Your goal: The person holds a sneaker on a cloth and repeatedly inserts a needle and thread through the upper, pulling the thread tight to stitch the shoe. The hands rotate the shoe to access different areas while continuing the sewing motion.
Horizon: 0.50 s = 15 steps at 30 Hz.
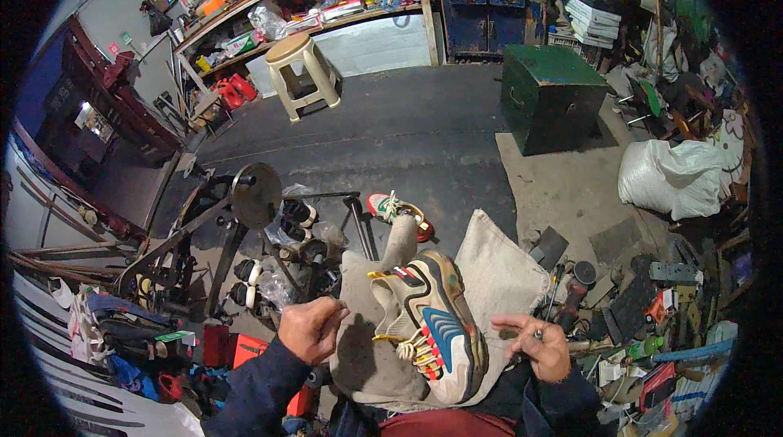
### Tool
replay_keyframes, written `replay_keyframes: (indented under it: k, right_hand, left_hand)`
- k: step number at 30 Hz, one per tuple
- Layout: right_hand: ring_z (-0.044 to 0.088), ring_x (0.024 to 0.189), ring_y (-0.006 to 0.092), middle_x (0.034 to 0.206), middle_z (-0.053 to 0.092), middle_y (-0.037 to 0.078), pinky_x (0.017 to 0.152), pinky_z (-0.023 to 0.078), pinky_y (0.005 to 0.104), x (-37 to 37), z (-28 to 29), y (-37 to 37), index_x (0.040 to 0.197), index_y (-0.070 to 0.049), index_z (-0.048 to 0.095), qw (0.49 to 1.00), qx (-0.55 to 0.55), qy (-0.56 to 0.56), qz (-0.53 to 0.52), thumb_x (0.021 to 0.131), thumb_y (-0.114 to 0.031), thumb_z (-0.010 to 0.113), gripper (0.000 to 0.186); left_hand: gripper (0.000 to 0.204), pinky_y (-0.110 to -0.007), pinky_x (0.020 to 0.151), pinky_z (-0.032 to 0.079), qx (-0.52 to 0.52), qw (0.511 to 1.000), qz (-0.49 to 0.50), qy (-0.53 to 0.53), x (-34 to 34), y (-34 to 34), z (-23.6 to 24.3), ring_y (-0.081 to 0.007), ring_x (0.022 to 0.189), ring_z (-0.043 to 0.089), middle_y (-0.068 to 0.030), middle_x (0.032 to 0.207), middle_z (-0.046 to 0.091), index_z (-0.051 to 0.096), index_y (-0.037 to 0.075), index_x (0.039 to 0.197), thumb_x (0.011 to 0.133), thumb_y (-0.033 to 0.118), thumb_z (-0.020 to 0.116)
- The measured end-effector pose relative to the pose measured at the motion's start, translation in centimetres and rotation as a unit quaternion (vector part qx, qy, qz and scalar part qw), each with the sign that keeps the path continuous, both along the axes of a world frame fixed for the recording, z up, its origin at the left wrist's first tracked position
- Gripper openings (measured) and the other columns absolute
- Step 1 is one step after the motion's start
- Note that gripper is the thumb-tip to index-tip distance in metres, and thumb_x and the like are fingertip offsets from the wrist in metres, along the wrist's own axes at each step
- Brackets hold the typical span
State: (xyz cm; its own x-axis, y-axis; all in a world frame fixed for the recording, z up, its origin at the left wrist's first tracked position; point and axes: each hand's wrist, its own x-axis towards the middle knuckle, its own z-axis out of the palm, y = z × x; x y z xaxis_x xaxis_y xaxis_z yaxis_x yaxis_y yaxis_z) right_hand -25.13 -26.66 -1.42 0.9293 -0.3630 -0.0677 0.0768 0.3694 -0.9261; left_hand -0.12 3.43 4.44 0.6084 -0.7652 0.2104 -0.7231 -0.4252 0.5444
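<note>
A chunky sneaker (pixel 447 331) in beige, white and blue with red and yellow lace loops lies on its side on a beige cloth (pixel 497 262) over my lap. Its sole faces right and its cream laces hang toward the left. My left hand (pixel 314 329) is closed left of the shoe, above the cloth's edge; whatever is between its fingertips is too small to make out. To the right of the sole my right hand (pixel 537 345) has its index finger stretched toward the shoe, apart from it, with the other fingers partly bent. Neither hand touches the sneaker.
Beyond my knees is a red, white and green shoe (pixel 400 215). A black metal hand-cranked machine (pixel 257 196) stands front left, with several shoes beside it. Tools and scraps (pixel 579 282) crowd the right. Farther off are a stool (pixel 300 70), green chest (pixel 550 94) and white sack (pixel 673 176).
</note>
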Motion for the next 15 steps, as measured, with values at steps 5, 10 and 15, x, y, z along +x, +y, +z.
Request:
replay_keyframes:
  k: [5,10,15]
  right_hand:
    - [0.072,0.098,0.0263,0.118,0.071,0.023,0.075,0.056,0.0330,2.6,0.5,1.1,0.092,0.002,0.069,0.990,0.117,0.075,0.018,0.102,-0.028,0.060,0.032]
    - [0.071,0.065,0.0236,0.076,0.072,0.017,0.061,0.052,0.0340,2.6,0.0,2.2,0.090,0.002,0.072,0.919,-0.356,0.165,-0.044,0.093,-0.022,0.073,0.024]
    - [0.070,0.063,0.0361,0.066,0.066,0.015,0.058,0.054,0.0433,2.1,0.1,2.3,0.082,-0.002,0.063,0.857,-0.477,0.193,0.031,0.076,-0.048,0.087,0.053]
  left_hand:
    - [0.011,-0.044,0.061,0.047,0.171,0.970,-0.131,-0.114,1.1,-0.2,-2.3,-0.0327,0.067,0.064,-0.0102,0.072,0.065,0.068,0.012,0.086,0.084,0.020,0.074]
    - [0.033,-0.043,0.059,0.043,0.125,0.975,-0.129,-0.131,1.7,-1.4,-3.3,-0.0322,0.061,0.060,-0.0097,0.063,0.059,0.063,0.010,0.072,0.087,0.036,0.077]
    - [0.042,-0.041,0.056,0.042,0.117,0.974,-0.146,-0.129,3.0,-2.6,-3.3,-0.0307,0.058,0.059,-0.0091,0.060,0.057,0.058,0.009,0.067,0.082,0.042,0.081]
